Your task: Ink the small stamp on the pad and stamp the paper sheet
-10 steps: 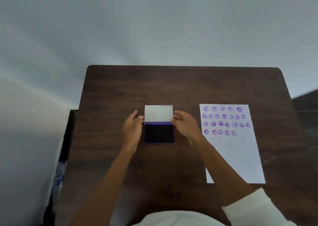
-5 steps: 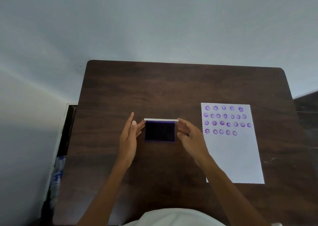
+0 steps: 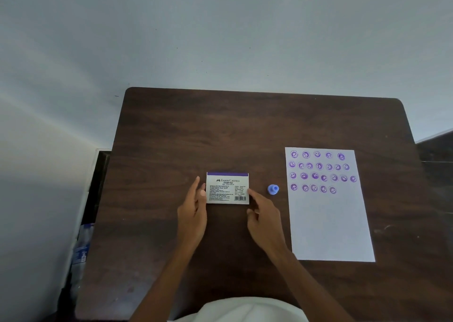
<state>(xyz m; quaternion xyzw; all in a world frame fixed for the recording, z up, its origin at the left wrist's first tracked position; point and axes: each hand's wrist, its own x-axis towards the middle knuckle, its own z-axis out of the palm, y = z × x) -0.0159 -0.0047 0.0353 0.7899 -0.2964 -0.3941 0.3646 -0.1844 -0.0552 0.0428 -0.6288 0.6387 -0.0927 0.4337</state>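
Note:
The stamp pad (image 3: 227, 188) lies in the middle of the dark wooden table (image 3: 171, 130), its white printed lid down over the ink. My left hand (image 3: 193, 211) rests beside its left edge, fingers apart, holding nothing. My right hand (image 3: 263, 215) sits at the pad's lower right corner, fingertips touching or nearly touching it, also holding nothing. The small blue stamp (image 3: 273, 189) stands on the table between the pad and the paper sheet (image 3: 331, 223). The sheet lies at the right, with several rows of purple smiley prints across its top part.
A pale wall runs behind the table's far edge. Off the table's left side, low down, stands a plastic bottle (image 3: 81, 250). My white garment (image 3: 245, 312) shows at the bottom of the view.
The pad's lid, standing open a second ago, has swung down and now covers the ink. Both hands have slid back toward me. The blue stamp, hidden before, is now in view.

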